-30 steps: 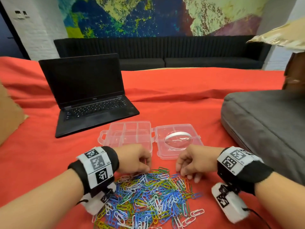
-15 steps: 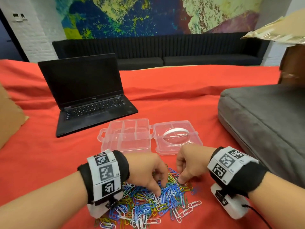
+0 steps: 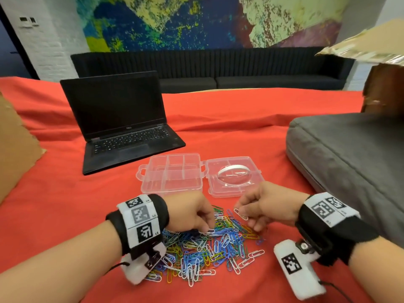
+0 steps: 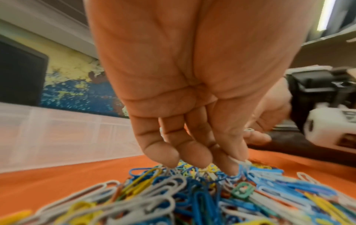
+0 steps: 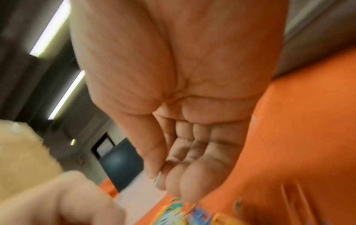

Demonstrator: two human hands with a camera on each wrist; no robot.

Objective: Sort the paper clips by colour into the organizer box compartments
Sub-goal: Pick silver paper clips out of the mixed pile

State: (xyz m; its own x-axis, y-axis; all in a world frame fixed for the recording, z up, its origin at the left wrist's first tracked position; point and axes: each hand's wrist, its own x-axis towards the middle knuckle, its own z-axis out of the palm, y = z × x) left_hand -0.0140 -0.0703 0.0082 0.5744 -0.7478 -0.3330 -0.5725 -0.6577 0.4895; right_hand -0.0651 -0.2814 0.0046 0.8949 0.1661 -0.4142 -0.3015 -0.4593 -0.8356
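laptop [image 3: 122, 125]: "DELL" under screen
right hand [image 3: 265, 204]: now lifted off pile, pinching white paper clip [image 3: 240, 214]
left hand [image 3: 192, 212]: fingers curled into paper clip pile [image 3: 209, 250], grip unclear

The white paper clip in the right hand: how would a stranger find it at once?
On the red cloth, before the clear organizer box, lies a heap of coloured clips. Above its far right edge the right hand pinches one white paper clip. It alone is lifted off the heap.
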